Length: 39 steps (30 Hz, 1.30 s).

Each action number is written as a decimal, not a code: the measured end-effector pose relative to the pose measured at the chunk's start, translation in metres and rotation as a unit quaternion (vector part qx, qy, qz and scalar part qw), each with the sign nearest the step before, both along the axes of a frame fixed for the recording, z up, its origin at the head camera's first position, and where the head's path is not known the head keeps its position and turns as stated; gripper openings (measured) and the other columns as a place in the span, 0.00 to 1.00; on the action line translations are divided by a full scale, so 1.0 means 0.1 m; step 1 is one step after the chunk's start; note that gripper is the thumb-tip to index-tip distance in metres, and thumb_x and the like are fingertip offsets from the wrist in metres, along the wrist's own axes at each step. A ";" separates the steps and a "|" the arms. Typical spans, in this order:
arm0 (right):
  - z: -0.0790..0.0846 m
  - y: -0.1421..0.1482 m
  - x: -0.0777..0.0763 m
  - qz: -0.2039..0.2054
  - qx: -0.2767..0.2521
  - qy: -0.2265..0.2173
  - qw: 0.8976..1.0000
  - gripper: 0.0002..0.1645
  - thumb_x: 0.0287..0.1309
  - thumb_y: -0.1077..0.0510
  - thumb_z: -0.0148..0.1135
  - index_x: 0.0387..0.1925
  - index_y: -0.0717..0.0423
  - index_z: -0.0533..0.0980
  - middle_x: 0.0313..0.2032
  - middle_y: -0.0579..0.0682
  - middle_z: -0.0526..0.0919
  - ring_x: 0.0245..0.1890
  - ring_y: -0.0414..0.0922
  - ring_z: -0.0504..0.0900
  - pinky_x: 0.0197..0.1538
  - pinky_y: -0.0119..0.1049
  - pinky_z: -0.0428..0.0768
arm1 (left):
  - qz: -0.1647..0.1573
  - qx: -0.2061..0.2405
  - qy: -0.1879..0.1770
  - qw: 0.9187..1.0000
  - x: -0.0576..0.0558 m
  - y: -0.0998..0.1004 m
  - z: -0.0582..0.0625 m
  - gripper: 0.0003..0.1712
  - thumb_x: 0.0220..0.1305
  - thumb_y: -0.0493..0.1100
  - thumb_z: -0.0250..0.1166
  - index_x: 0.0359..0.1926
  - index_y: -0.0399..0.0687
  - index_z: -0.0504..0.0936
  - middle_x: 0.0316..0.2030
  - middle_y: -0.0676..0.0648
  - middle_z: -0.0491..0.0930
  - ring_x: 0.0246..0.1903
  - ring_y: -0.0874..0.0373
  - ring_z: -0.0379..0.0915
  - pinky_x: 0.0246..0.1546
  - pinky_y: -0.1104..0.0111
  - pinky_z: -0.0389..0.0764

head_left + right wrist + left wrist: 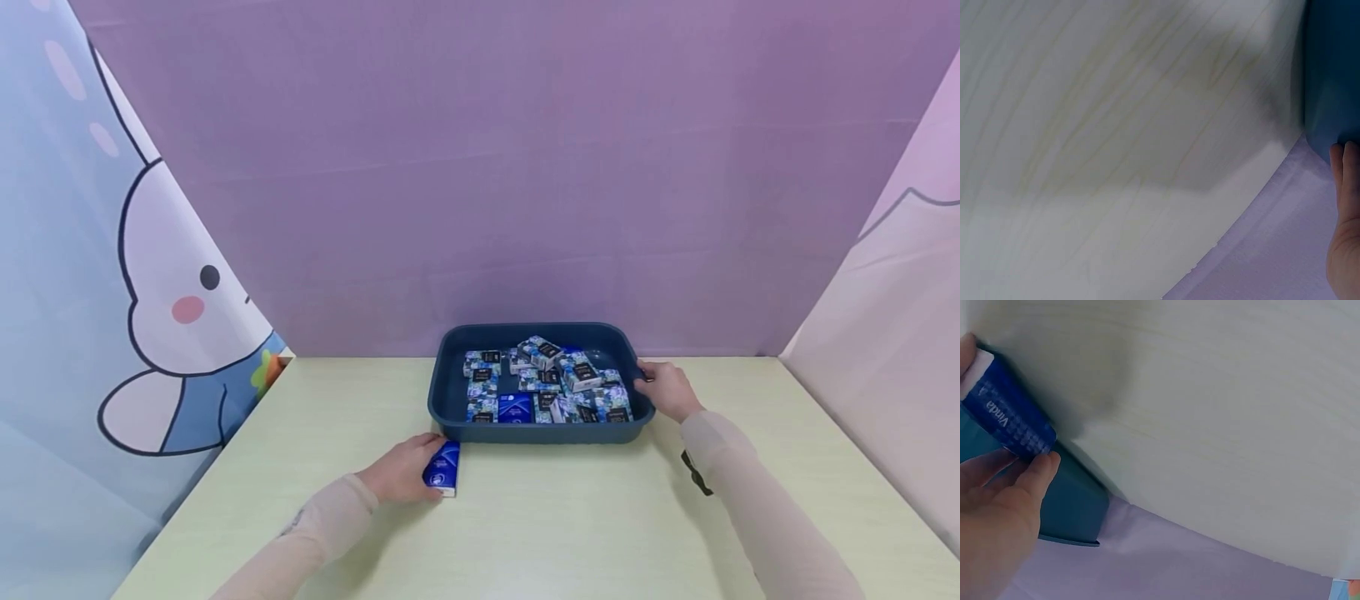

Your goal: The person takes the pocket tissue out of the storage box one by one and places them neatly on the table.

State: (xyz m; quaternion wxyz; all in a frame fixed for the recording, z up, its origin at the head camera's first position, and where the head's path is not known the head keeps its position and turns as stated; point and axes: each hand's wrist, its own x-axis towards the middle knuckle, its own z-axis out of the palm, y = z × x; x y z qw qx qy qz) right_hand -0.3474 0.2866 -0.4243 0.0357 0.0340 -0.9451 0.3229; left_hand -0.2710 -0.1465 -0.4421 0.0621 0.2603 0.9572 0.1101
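Note:
A dark blue plastic tray [525, 432] stands near the back of the table, filled with several flower-patterned tissue packs [580, 372] and a plain blue pack [515, 408]. My left hand [405, 469] grips a blue tissue pack [442, 468] just outside the tray's front left corner. In the left wrist view, "Vinda" reads on the side of that pack [1010, 412], between thumb and fingers. At the tray's right end, my right hand [667, 389] holds the rim. The right wrist view shows its fingers [1351, 165] against the tray's outer wall [1335, 81].
The pale wooden table [555, 525] stretches in front of the tray. A purple cloth [525, 183] hangs right behind it. Cartoon-printed cloth [172, 308] forms the left side, and a pale pink cloth [892, 358] the right. A dark strap [697, 473] hangs at my right wrist.

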 end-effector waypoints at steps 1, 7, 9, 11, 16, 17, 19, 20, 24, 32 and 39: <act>0.00 0.00 0.00 0.000 0.000 0.000 1.000 0.28 0.60 0.62 0.51 0.60 0.73 0.62 0.53 0.71 0.72 0.50 0.61 0.76 0.35 0.34 0.76 | 0.004 0.000 -0.004 1.000 0.01 0.01 0.01 0.49 0.44 0.53 0.73 0.63 0.33 0.63 0.62 0.36 0.64 0.59 0.43 0.64 0.59 0.55 0.67; 0.01 0.00 0.01 0.000 -0.001 0.000 1.000 0.28 0.60 0.62 0.52 0.60 0.73 0.62 0.52 0.71 0.72 0.50 0.62 0.76 0.35 0.34 0.77 | 0.022 0.003 -0.024 0.999 0.03 0.05 0.03 0.51 0.44 0.54 0.73 0.64 0.33 0.62 0.64 0.36 0.61 0.61 0.42 0.62 0.60 0.54 0.66; 0.00 0.00 0.01 -0.001 0.000 0.000 1.000 0.28 0.60 0.62 0.51 0.60 0.73 0.62 0.52 0.71 0.72 0.51 0.62 0.75 0.36 0.35 0.77 | 0.030 0.004 -0.028 0.999 0.03 0.06 0.03 0.51 0.43 0.54 0.73 0.64 0.33 0.62 0.65 0.37 0.61 0.61 0.42 0.62 0.60 0.54 0.66; 0.00 0.00 0.01 0.000 0.000 -0.002 1.000 0.29 0.60 0.62 0.51 0.60 0.73 0.62 0.53 0.71 0.71 0.51 0.62 0.75 0.35 0.34 0.77 | 0.036 0.007 -0.030 0.999 0.04 0.07 0.04 0.51 0.43 0.54 0.74 0.64 0.34 0.63 0.65 0.37 0.61 0.61 0.42 0.63 0.60 0.54 0.66; 0.01 -0.01 0.00 -0.001 0.001 -0.004 1.000 0.28 0.61 0.62 0.51 0.60 0.73 0.62 0.53 0.71 0.71 0.51 0.62 0.75 0.35 0.35 0.76 | 0.040 0.016 -0.026 0.999 0.04 0.09 0.03 0.51 0.41 0.54 0.74 0.63 0.34 0.64 0.64 0.36 0.61 0.60 0.41 0.64 0.59 0.53 0.67; 0.01 -0.02 0.00 -0.002 0.001 -0.005 1.000 0.28 0.61 0.62 0.51 0.60 0.73 0.62 0.53 0.71 0.71 0.51 0.62 0.75 0.36 0.35 0.77 | 0.039 0.016 -0.024 0.999 0.04 0.09 0.03 0.51 0.41 0.54 0.74 0.63 0.34 0.64 0.64 0.36 0.61 0.60 0.41 0.63 0.59 0.53 0.67; 0.02 -0.02 0.00 -0.002 0.000 -0.008 1.000 0.28 0.61 0.62 0.51 0.61 0.72 0.61 0.54 0.71 0.71 0.51 0.62 0.75 0.37 0.36 0.78 | 0.036 0.016 -0.019 0.999 0.04 0.09 0.01 0.51 0.41 0.54 0.74 0.63 0.34 0.64 0.64 0.35 0.61 0.60 0.41 0.63 0.59 0.54 0.67; 0.02 -0.02 0.00 -0.003 0.000 -0.009 1.000 0.28 0.61 0.62 0.51 0.61 0.72 0.61 0.54 0.71 0.71 0.51 0.62 0.75 0.37 0.37 0.78 | 0.035 0.015 -0.016 0.999 0.04 0.09 0.01 0.51 0.41 0.54 0.74 0.63 0.34 0.64 0.64 0.35 0.61 0.60 0.41 0.63 0.59 0.54 0.67; 0.02 -0.02 0.01 -0.005 -0.001 -0.017 1.000 0.29 0.62 0.62 0.50 0.61 0.72 0.60 0.54 0.71 0.70 0.51 0.61 0.75 0.36 0.35 0.77 | 0.031 0.012 -0.008 0.999 0.04 0.09 -0.01 0.50 0.42 0.54 0.74 0.63 0.34 0.64 0.64 0.35 0.60 0.61 0.41 0.63 0.59 0.54 0.67; 0.01 -0.01 0.00 -0.006 -0.002 -0.012 1.000 0.28 0.61 0.63 0.50 0.61 0.72 0.61 0.54 0.71 0.71 0.52 0.62 0.75 0.39 0.38 0.79 | 0.031 -0.001 -0.009 0.999 0.04 0.11 0.03 0.51 0.42 0.53 0.74 0.63 0.33 0.63 0.65 0.35 0.59 0.62 0.41 0.61 0.60 0.54 0.66; -0.01 -0.01 -0.01 -0.003 -0.006 -0.008 1.000 0.28 0.61 0.63 0.51 0.60 0.73 0.61 0.53 0.71 0.71 0.51 0.62 0.75 0.40 0.39 0.80 | 0.034 -0.036 -0.034 0.998 0.07 0.11 0.07 0.55 0.42 0.55 0.74 0.66 0.35 0.59 0.68 0.36 0.54 0.66 0.43 0.54 0.63 0.55 0.62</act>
